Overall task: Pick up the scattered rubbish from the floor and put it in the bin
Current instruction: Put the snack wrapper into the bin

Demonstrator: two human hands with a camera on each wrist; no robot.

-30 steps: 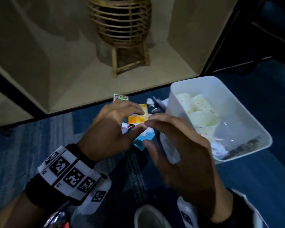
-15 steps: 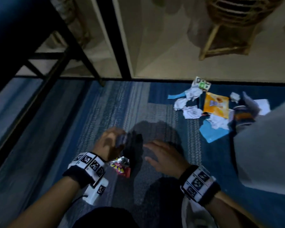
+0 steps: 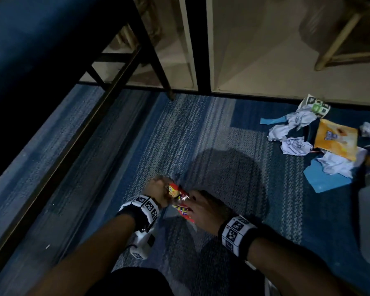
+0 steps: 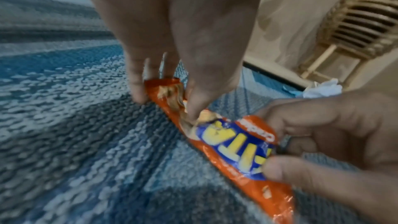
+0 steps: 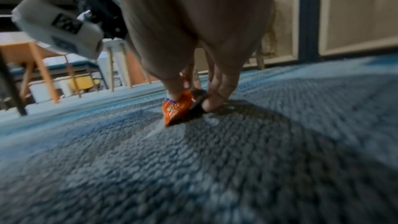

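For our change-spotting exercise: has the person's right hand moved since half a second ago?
Yes. In the head view the right hand has gone left, away from the orange packet, and now pinches the red wrapper.

Dim, shadowed head view; blurred wrists

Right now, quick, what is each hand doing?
Left hand: pinching one end of the orange snack wrapper on the carpet.
Right hand: pinching the wrapper's other end.
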